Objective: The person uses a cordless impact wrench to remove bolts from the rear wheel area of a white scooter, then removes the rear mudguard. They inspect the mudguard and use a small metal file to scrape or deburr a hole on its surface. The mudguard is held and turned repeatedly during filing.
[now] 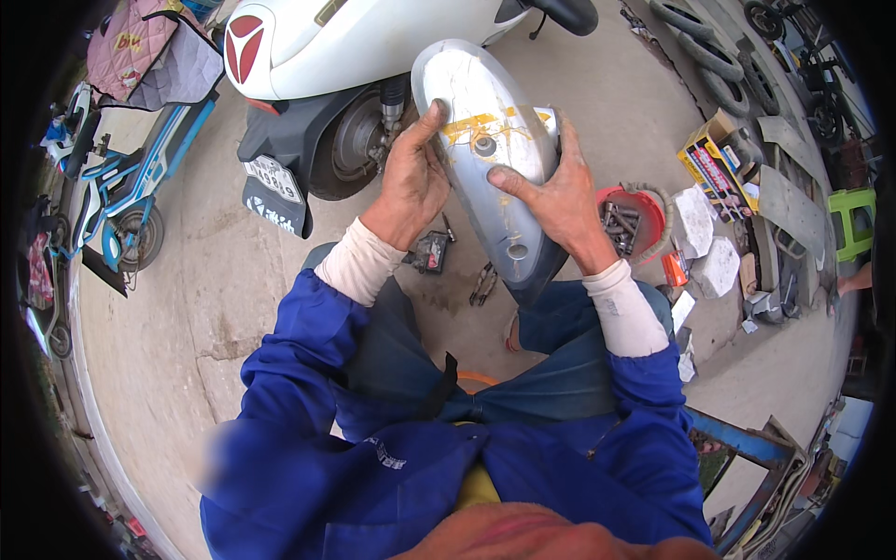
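Note:
Raised before me is a long, rounded, silver-grey scooter fender (495, 89) with yellow tape-like streaks, cracks and round holes. My left hand (415, 177) closes on its left edge, thumb along the rim. On the other side my right hand (557, 201) grips the right edge, its thumb pressed on the outer face and its fingers mostly hidden behind. Past the fender stands a white scooter (327, 56), its rear wheel (350, 154) near my left hand. Pliers (483, 283) lie on the ground below the fender, with a small dark part (431, 252) to their left.
At the right sits a red bucket (656, 217) holding metal pieces, beside white foam blocks (714, 266) and an open box (714, 168). Tires (709, 56) lie far right, near a green stool (851, 224). A blue-white scooter (131, 201) stands left.

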`<state>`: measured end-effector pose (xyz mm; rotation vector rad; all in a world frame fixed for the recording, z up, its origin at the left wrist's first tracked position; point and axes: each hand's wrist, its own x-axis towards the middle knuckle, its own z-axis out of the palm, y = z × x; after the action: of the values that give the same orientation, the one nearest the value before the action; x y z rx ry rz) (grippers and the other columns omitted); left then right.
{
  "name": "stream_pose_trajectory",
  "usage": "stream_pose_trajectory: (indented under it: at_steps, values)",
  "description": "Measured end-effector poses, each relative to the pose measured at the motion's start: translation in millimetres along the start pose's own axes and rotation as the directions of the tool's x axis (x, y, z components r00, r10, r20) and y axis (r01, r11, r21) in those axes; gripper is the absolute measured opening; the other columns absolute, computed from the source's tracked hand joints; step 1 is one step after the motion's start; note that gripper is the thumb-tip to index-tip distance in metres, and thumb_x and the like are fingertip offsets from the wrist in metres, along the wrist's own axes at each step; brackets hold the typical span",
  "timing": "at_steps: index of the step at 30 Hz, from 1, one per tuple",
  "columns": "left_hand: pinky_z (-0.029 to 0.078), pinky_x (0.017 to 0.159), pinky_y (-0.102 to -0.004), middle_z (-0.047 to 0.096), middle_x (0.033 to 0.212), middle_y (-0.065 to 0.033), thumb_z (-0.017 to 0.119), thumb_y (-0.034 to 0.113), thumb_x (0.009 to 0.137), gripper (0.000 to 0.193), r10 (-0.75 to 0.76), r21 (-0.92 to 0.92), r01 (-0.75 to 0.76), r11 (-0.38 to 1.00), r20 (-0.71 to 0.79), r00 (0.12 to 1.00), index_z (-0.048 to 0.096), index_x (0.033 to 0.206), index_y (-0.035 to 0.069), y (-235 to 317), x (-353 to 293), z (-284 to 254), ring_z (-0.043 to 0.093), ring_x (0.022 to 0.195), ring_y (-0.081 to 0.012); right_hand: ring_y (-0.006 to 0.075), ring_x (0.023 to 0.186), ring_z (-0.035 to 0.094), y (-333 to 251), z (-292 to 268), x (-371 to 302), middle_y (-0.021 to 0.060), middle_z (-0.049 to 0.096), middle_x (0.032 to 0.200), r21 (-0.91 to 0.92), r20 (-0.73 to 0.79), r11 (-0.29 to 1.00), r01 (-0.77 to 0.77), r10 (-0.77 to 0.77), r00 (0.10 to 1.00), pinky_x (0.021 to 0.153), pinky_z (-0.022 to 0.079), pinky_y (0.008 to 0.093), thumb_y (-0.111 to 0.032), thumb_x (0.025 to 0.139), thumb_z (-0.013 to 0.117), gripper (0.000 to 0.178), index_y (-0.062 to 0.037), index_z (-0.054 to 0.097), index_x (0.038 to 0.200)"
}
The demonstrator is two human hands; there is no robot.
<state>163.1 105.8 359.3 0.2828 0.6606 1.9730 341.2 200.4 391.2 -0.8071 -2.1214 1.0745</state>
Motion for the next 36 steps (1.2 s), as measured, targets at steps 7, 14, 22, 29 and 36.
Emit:
stream_pose_trajectory:
  at_steps: [7,14,22,29,36]
  values:
    - [0.051,0.109,-0.0417,0.067,0.131,-0.0171,0.073,0.031,0.099,0.056,-0.001,0.064,-0.003,0.998,0.067,0.998,0.055,0.138,-0.005,3.3,-3.2,3.7,0.065,0.122,-0.0263,0.0406,0.131,0.059,9.3,-0.3,2.1,0.031,0.057,0.14,0.001,0.019,0.999,-0.04,0.04,0.999,0.11,0.047,0.044,-0.058,0.065,0.094,0.128,0.0125,0.033,0.152]
    - [0.055,0.101,-0.0381,0.069,0.125,-0.0136,0.078,0.024,0.096,0.051,0.072,0.154,-0.086,0.984,0.095,0.993,0.058,0.133,-0.005,-0.5,-3.4,4.7,0.068,0.113,-0.0222,0.041,0.13,0.06,10.8,-3.0,1.7,0.0314,0.059,0.138,0.051,0.059,0.996,-0.071,0.068,0.996,0.11,0.048,0.0428,-0.058,0.067,0.093,0.129,0.0122,0.03,0.154]
    - [0.056,0.098,-0.0369,0.069,0.123,-0.0163,0.076,0.022,0.097,0.051,0.051,0.197,-0.059,0.979,0.046,0.998,0.055,0.134,-0.008,-1.8,-4.3,6.1,0.068,0.112,-0.0221,0.042,0.13,0.06,16.9,-2.6,2.9,0.035,0.057,0.139,0.055,0.115,0.984,-0.167,0.16,0.98,0.109,0.049,0.0433,-0.057,0.069,0.091,0.129,0.0119,0.026,0.156]
    - [0.054,0.104,-0.0394,0.068,0.129,-0.0156,0.071,0.025,0.101,0.048,0.017,0.223,-0.041,0.974,0.109,0.994,0.055,0.136,-0.003,-1.2,-1.3,-3.1,0.068,0.118,-0.0237,0.0402,0.124,0.064,11.3,-3.0,4.6,0.0328,0.062,0.133,0.079,0.115,0.979,-0.186,0.177,0.977,0.105,0.052,0.0432,-0.057,0.07,0.092,0.125,0.0114,0.03,0.154]
    - [0.053,0.103,-0.039,0.068,0.123,-0.0131,0.073,0.028,0.099,0.052,0.042,0.16,-0.051,0.986,0.061,0.997,0.055,0.135,-0.004,3.2,-0.1,1.9,0.067,0.114,-0.0227,0.037,0.115,0.069,8.5,-8.9,7.1,0.0299,0.068,0.124,0.02,0.086,0.994,-0.104,0.101,0.991,0.099,0.054,0.042,-0.054,0.069,0.093,0.113,0.0103,0.042,0.146]
